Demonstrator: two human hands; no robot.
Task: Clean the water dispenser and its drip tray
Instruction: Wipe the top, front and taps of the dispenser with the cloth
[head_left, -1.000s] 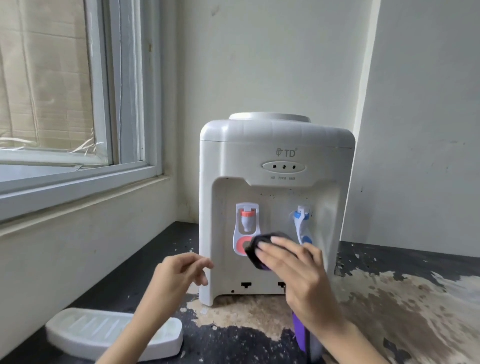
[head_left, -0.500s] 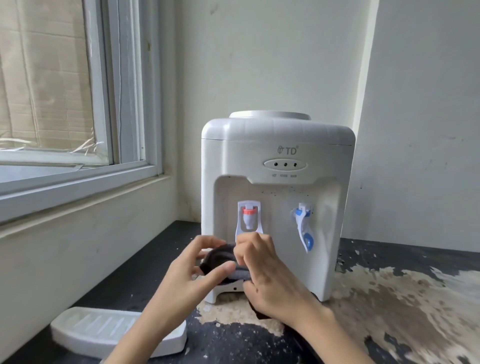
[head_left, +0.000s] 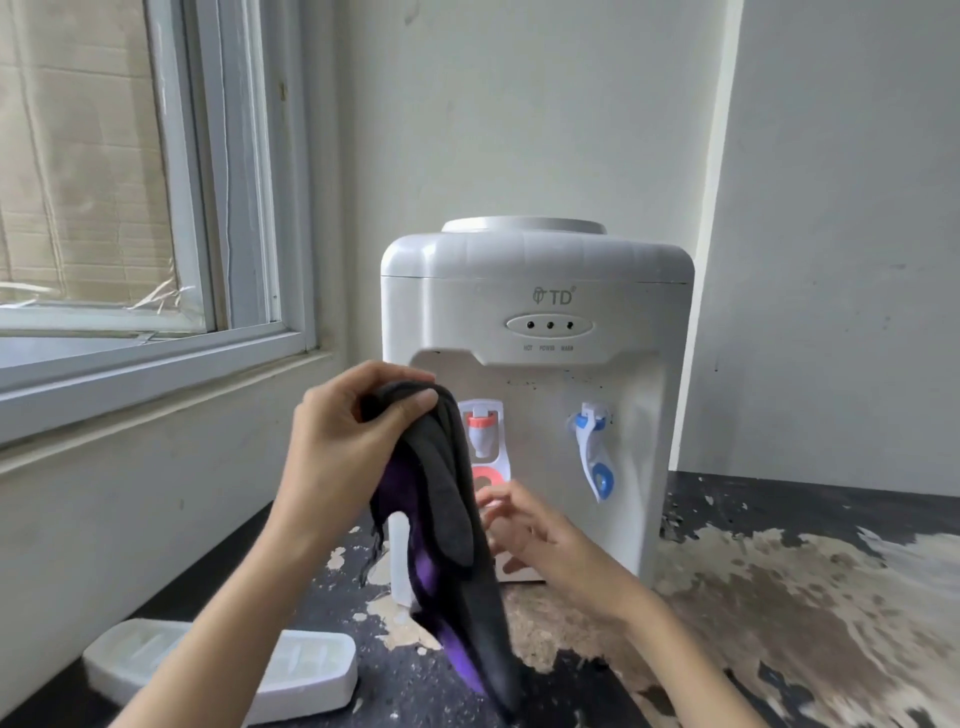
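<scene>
Cloth (head_left: 447, 499) now hangs from the clenched left hand (head_left: 348, 447) — passed over from the right hand (head_left: 524, 530), loosely open by the water dispenser (head_left: 540, 312) — likely refolding before more wiping.

The left hand (head_left: 347, 436) pinches the top of a dark cloth (head_left: 451, 525) that hangs down in front of the white water dispenser (head_left: 537, 291). The right hand (head_left: 540, 540) is low, just beside the cloth, with loose fingers. The white drip tray (head_left: 306, 670) lies on the worn desk (head_left: 779, 623) by the window (head_left: 156, 208).
</scene>
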